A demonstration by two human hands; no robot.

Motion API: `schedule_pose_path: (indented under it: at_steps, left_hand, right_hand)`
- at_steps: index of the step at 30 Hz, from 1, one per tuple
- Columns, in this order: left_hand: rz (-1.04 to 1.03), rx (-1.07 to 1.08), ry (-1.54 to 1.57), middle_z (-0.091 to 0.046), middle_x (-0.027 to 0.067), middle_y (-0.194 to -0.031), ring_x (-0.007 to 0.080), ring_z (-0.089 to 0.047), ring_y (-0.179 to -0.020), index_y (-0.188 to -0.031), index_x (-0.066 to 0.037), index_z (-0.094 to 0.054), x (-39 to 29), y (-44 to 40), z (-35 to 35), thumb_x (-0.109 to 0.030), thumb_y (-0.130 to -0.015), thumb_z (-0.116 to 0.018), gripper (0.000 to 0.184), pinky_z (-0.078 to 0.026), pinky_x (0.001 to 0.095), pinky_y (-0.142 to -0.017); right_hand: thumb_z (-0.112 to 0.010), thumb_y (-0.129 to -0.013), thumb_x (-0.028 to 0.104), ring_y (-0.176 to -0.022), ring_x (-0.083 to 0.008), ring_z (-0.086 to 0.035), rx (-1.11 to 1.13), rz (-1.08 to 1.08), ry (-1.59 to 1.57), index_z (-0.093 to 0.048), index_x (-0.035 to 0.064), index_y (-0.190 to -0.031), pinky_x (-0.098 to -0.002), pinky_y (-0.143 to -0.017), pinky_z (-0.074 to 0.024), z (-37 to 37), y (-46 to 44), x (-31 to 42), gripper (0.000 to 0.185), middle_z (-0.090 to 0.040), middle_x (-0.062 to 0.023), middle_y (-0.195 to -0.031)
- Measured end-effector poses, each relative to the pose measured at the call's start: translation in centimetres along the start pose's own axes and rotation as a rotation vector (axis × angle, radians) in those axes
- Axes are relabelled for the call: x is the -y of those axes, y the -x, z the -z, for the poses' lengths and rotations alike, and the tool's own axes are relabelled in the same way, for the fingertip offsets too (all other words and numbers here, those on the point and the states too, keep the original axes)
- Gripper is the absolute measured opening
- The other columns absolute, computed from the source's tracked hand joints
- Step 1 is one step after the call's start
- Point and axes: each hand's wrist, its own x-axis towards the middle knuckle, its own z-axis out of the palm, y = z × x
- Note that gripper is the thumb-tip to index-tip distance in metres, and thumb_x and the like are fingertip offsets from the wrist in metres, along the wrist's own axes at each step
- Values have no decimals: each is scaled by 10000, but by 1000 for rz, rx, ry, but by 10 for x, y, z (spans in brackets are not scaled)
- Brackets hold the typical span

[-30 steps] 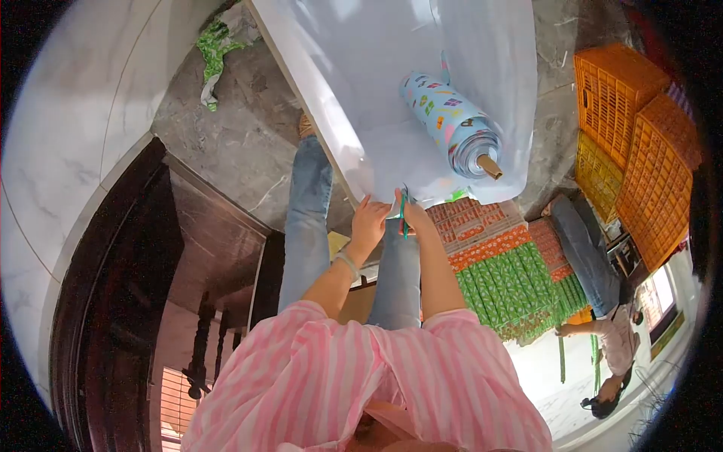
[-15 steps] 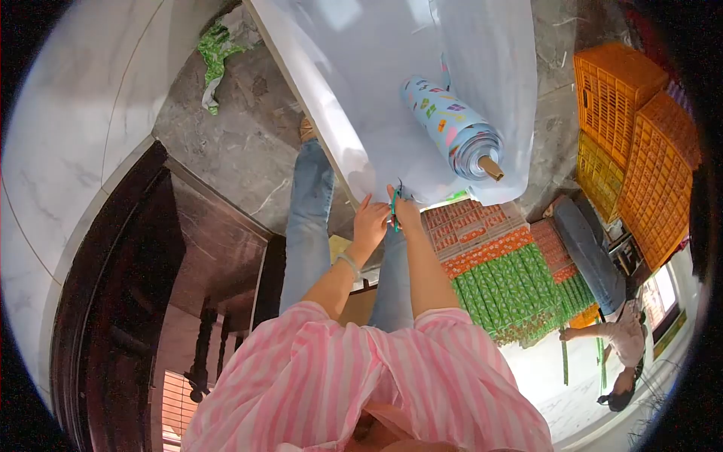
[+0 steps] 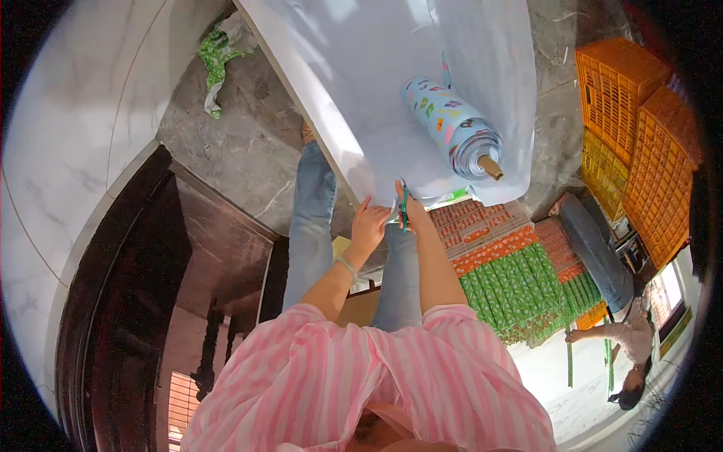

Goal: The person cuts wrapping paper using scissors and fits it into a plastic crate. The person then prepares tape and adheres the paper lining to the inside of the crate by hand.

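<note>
Table (image 3: 296, 103), spread with white sheet (image 3: 361, 90). On that, patterned light-blue roll (image 3: 440, 117), lying aslant towards the near right corner. By the near left corner, left hand (image 3: 369, 228), fingers bent close together at the sheet's edge, pinch impossible to confirm. Just beside, right hand (image 3: 410, 216), fingers clamped on green-handled scissors (image 3: 404, 207). Looks like the cutting step; calls next for taut sheet and left fingertips clear of the blades.

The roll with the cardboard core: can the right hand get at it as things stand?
Probably yes: the roll lies just beyond the right hand on the white sheet, with nothing seen between. But that hand holds scissors, which would hamper a grasp.
</note>
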Motion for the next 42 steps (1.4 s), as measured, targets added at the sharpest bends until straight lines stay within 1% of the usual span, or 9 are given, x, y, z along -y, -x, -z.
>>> schedule_pose_path:
  at_steps: [4,10,17,19,22,26,29,36,42]
  left_hand:
    - [-22,8,-22,-644,30,-876,195,-602,-879,-889,-86,-639,-3,-6,3,-5,-679,-575,234,-357,437,-997]
    - [-29,49,15,-648,55,-917,221,-602,-902,-920,-62,-634,-6,-3,3,39,-657,-575,288,-357,481,-988]
    - [-37,72,-2,-649,70,-927,235,-602,-899,-911,-32,-636,-4,-4,4,42,-644,-576,284,-360,481,-988]
    - [-43,52,-14,-645,61,-902,219,-602,-886,-905,-42,-630,-6,-4,4,31,-653,-573,269,-358,468,-991]
    - [-38,29,-5,-647,61,-900,219,-605,-875,-905,-47,-629,-4,-2,4,34,-643,-571,279,-358,463,-991]
    - [-25,22,24,-652,73,-910,242,-610,-870,-912,-38,-626,-4,-1,6,51,-642,-566,290,-358,472,-988]
    - [3,-24,67,-645,79,-883,252,-606,-846,-922,-36,-614,1,4,-1,53,-663,-558,280,-359,475,-985]
    - [59,27,29,-619,94,-817,266,-595,-786,-930,-46,-603,-6,-1,8,47,-721,-538,238,-366,466,-978]
    - [105,-153,58,-593,117,-752,293,-578,-718,-902,-47,-602,5,4,-2,18,-787,-521,155,-390,463,-950]
  right_hand:
    - [-541,-711,708,-322,-157,-451,-57,158,103,-537,30,-574,-303,-310,-338,-11,4,6,692,-431,-35,-401]
    - [-610,-713,634,-376,-172,-525,-117,140,249,-545,-15,-579,-312,-355,-424,-9,0,6,666,-526,-90,-466]
    - [-619,-697,648,-361,-167,-516,-139,278,170,-549,23,-587,-303,-327,-406,-7,-20,-16,638,-460,-53,-429]
    - [-645,-693,613,-350,-165,-498,-126,189,123,-574,-45,-724,-312,-336,-413,-7,-15,-14,662,-501,-78,-459]
    - [-614,-691,656,-325,-163,-469,-103,224,148,-575,-33,-784,-314,-314,-381,-9,-10,-9,696,-449,-57,-424]
    - [-585,-682,699,-315,-158,-452,-32,89,109,-569,11,-789,-302,-299,-350,-8,1,-2,696,-432,-47,-430]
    - [-597,-666,709,-368,-140,-454,-42,95,-8,-522,59,-648,-270,-332,-360,-6,12,-4,654,-438,-21,-483]
    - [-602,-649,721,-333,-131,-416,67,17,-128,-477,87,-700,-268,-297,-336,-9,11,6,649,-408,-13,-477]
    - [-651,-631,692,-406,-114,-457,39,36,-106,-494,27,-815,-250,-349,-389,-9,2,-8,707,-423,-10,-529]
